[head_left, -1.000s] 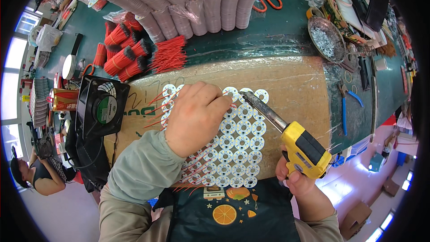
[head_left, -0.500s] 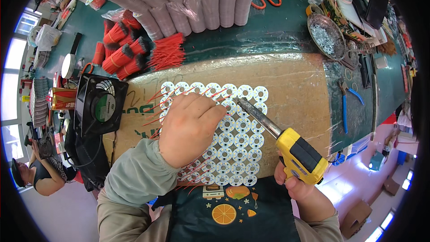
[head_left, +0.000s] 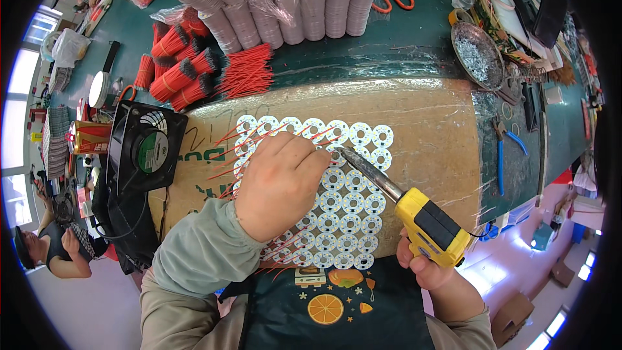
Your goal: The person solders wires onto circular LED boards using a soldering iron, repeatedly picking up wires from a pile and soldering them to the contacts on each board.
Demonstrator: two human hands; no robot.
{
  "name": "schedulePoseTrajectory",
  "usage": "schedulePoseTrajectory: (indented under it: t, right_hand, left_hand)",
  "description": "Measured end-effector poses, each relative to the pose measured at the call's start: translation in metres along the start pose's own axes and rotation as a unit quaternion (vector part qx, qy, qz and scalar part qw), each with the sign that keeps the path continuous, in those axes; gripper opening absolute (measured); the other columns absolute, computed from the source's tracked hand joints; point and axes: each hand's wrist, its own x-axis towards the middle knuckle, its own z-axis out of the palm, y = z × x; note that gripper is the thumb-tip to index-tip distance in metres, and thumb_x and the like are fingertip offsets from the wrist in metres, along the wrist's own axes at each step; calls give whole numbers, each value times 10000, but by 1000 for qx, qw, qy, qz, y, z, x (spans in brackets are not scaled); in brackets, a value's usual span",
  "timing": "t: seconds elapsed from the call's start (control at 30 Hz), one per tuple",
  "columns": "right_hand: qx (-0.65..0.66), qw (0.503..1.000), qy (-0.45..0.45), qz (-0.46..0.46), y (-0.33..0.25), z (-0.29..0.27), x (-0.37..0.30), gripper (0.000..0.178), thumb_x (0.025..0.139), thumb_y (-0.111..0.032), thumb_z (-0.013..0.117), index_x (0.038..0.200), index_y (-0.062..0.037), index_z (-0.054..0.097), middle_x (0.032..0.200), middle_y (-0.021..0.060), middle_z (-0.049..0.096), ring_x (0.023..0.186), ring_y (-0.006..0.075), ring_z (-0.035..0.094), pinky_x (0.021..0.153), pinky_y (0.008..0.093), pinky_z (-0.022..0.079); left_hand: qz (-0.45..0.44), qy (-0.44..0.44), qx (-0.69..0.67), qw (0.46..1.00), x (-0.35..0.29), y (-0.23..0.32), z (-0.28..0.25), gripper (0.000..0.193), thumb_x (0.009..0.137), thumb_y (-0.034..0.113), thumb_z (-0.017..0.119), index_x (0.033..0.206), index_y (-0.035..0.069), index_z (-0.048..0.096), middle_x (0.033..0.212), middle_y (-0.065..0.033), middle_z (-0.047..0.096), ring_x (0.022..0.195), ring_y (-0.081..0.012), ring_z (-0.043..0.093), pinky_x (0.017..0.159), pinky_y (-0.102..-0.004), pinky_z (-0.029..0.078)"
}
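Rows of round white LED boards with centre holes lie on a brown cardboard sheet. Thin red wires run across the boards on the left side. My left hand is closed in a pinch over the upper rows, with a red wire at its fingertips; the hand hides the boards beneath. In my right hand is a yellow and black soldering gun. Its dark tip touches or hovers just over a board beside my left fingertips; which of these, I cannot tell.
Bundles of red wire and tall stacks of round boards stand beyond the cardboard. A black fan is at the left. Blue-handled pliers and a metal dish of scraps lie at the right. Other people are at far left.
The view has shifted slightly. My left hand and the soldering gun's tip stay at nearly the same board. At far left, a person's arm has moved.
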Motion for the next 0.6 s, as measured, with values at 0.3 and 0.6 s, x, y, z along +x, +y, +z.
schedulePoseTrajectory:
  t: [0.3, 0.6]
  right_hand:
    - [-5, 1000, 1, -9, -4, 4, 1, 694, 832, -408, 818, 1261, 40, 507, 763, 19, 531, 633, 125, 513, 550, 278, 447]
    - [-3, 998, 10, -57, -5, 7, 5, 354, 842, -131, 760, 1116, 13, 589, 758, 32, 610, 647, 133, 581, 589, 279, 463]
  left_hand:
    - [-28, -12, 0, 1000, 3, 5, -7, 180, 753, 25, 781, 908, 41, 691, 836, -76, 624, 787, -279, 605, 721, -399, 491]
    - [-28, -16, 2, 999, 3, 4, -5, 175, 754, 30, 781, 906, 42, 695, 840, -79, 622, 795, -282, 608, 734, -400, 497]
